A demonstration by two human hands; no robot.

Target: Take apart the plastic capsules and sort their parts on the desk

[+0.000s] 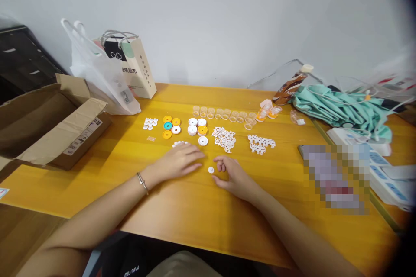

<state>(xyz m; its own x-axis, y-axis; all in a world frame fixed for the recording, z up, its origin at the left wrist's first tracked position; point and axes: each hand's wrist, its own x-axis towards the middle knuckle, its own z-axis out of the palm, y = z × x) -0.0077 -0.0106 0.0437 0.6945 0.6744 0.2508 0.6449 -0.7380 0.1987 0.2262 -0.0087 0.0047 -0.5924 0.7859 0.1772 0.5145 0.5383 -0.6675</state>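
My left hand (178, 161) lies flat on the yellow wooden table (182, 207), palm down, fingers spread; small white pieces (180, 143) lie just beyond its fingertips. My right hand (232, 175) rests on the table with its fingers curled, holding nothing that I can see. A small white disc (211, 169) lies on the table between the two hands, just left of my right fingertips. Beyond the hands lie white, yellow and teal round discs (171, 127), more white and yellow discs (198, 129), and white cut-out pieces (224, 137).
A row of clear small cups (224, 114) runs across the back. An open cardboard box (48, 125), a plastic bag (104, 78) and a paper bag (136, 69) stand at the left. A bottle (290, 86), teal cloth (341, 108) and power strips (383, 169) crowd the right.
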